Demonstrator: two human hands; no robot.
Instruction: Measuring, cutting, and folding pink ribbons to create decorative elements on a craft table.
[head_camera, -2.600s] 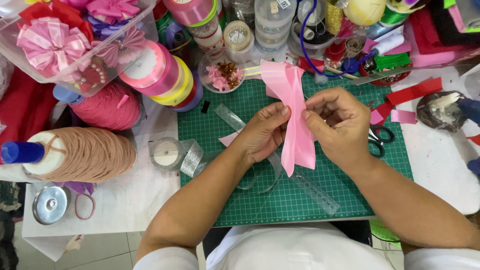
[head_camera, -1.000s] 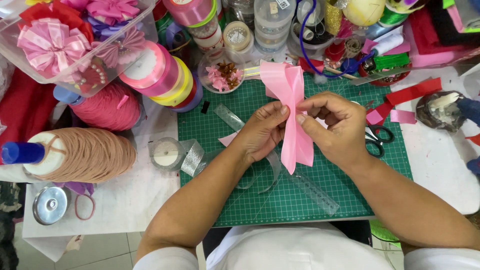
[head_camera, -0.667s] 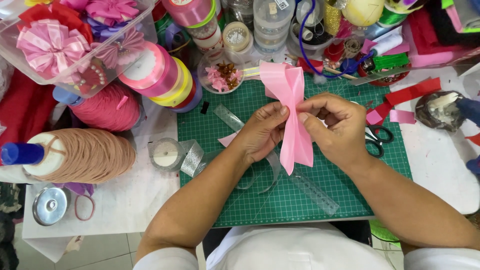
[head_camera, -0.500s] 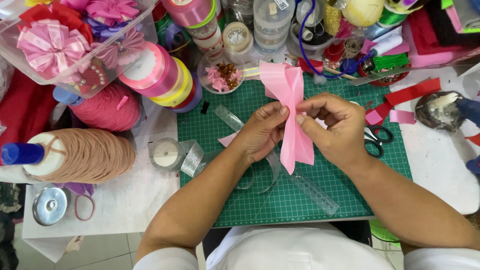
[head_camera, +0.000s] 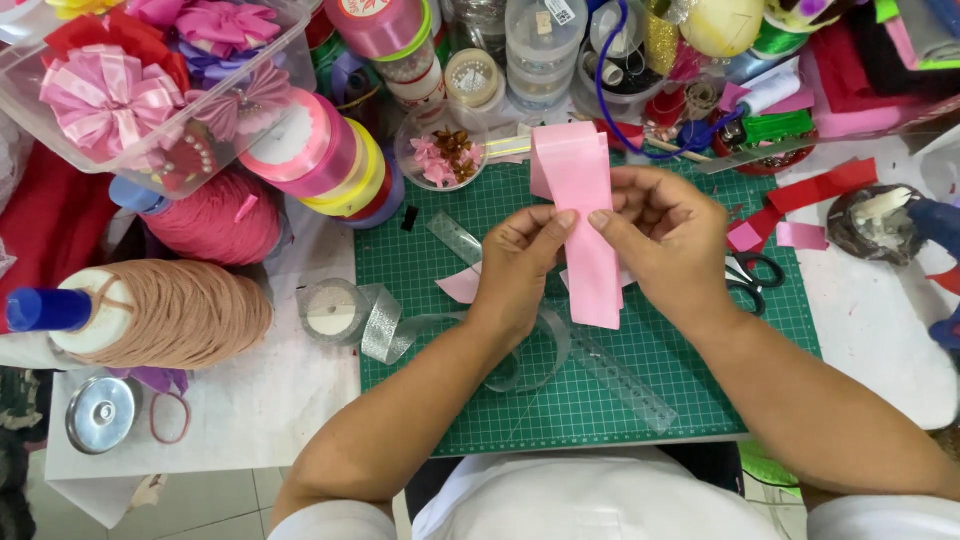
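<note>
Left hand (head_camera: 520, 262): my thumb and fingers are pinched together on the pink ribbon (head_camera: 580, 225) at its middle.
Right hand (head_camera: 665, 240): my fingers are clamped on the same ribbon from the other side, fingertips nearly meeting my left.
Pink ribbon: a wide folded strip, held upright above the green cutting mat (head_camera: 600, 390).
Clear ruler (head_camera: 620, 375): lying flat on the mat, below my hands.
Scissors (head_camera: 755, 275): on the mat, just beside my right hand.
Silver ribbon roll (head_camera: 335, 312): on the table (head_camera: 250, 400), at the mat's left edge.

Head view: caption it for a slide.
Both hands, left and right, pinch a pink ribbon over a green mat.
</note>
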